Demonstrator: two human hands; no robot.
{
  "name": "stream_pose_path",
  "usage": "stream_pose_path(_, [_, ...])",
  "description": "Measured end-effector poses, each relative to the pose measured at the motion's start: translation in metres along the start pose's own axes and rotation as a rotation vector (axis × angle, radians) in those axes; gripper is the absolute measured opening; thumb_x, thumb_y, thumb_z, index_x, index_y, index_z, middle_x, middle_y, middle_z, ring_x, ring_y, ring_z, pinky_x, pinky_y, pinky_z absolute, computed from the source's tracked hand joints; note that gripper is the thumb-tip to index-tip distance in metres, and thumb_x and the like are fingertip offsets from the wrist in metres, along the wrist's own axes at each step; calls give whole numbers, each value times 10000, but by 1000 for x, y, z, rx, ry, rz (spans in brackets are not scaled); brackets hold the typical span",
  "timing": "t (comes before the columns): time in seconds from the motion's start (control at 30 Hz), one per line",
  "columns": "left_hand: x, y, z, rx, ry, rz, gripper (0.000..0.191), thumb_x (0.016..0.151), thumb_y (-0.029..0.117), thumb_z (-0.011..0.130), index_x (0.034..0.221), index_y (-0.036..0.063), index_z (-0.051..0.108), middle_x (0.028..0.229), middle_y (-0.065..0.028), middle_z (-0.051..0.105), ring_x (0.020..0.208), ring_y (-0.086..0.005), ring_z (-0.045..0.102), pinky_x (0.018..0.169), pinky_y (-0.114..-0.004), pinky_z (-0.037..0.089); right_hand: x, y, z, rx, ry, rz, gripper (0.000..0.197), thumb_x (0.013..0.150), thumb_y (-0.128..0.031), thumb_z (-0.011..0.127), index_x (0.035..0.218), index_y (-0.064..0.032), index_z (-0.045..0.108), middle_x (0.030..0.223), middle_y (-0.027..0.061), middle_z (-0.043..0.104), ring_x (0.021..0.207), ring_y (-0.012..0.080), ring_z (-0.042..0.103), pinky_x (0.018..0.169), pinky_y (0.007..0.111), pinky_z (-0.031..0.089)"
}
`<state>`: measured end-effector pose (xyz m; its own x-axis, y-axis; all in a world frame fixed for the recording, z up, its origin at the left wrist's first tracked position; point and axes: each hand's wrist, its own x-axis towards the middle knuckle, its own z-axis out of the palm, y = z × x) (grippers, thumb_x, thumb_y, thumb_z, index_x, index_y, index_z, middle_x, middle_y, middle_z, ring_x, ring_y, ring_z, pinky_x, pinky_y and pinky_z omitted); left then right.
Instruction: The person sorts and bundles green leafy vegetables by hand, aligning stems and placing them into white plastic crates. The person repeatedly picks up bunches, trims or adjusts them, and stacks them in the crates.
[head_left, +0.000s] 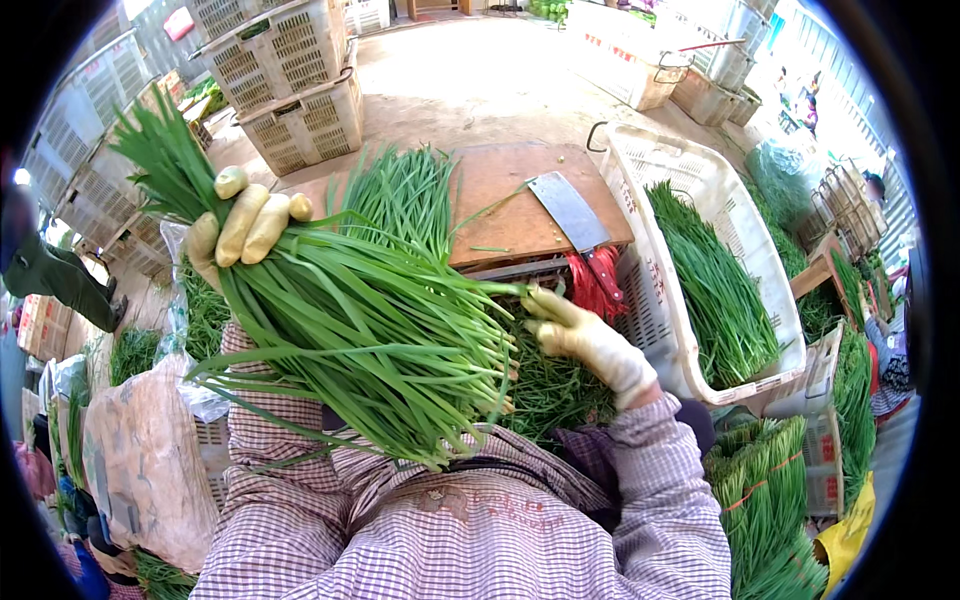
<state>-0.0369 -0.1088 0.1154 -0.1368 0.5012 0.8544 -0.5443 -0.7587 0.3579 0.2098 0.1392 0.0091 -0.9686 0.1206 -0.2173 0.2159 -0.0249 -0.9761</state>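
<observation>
My left hand (251, 225), in a pale glove, grips a thick bunch of garlic chives (360, 330) near its leafy end. The pale stem ends fan out to the right above my lap. My right hand (589, 341), also gloved, is just beyond those ends, and one chive stalk (499, 287) runs out to its curled fingertips. Past the bunch, a cleaver (570, 210) rests on a wooden board (495, 195), its handle over the near edge above red ties (585, 281). More chives (401, 195) lie at the board's left side.
A white plastic crate (705, 142) holding chives (709, 300) stands at the right. Tied bundles (765, 495) are below it. Loose greens (559, 386) lie under my right hand. Stacked crates (300, 120) rise at the upper left; a person (60, 270) stands at far left.
</observation>
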Motion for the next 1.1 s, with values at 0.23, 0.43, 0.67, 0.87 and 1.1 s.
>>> stream_pose_path(0.23, [1,-13,-5,-45,530,74,274,934,212,452,1089,1,533,754,-5,580,822,-167,562,1072,-410,306,28,-31,45,728,-3,-141,316,876,-187,536,1143,-18,555,1048,85,635,878,168,640,741,303,540])
stream_pose_path(0.43, [-32,11,-27,304,1024,56,213,884,219,503,893,41,620,805,-71,647,784,-211,616,964,-378,439,-25,-31,34,548,36,-74,235,923,-281,509,882,-55,559,535,-35,434,361,53,339,328,196,270])
stream_pose_path(0.67, [-32,22,-40,447,1222,167,224,803,241,590,867,29,629,798,-126,650,720,-268,624,696,-394,535,-34,-32,9,47,127,72,680,811,-113,631,1394,-4,299,1366,178,426,903,192,637,696,260,525])
stream_pose_path(0.87, [-40,21,-64,392,1173,186,177,805,152,567,830,-18,611,782,-162,640,678,-292,620,671,-417,539,29,-12,60,865,-267,-136,549,871,-203,546,1335,20,356,1189,149,558,892,253,624,738,372,541])
stream_pose_path(1.1, [-67,39,-74,410,1345,287,176,821,161,555,898,12,609,825,-130,647,739,-283,630,704,-399,539,-16,-18,15,654,263,-353,361,915,-298,490,1066,15,586,997,127,633,597,147,584,658,290,540])
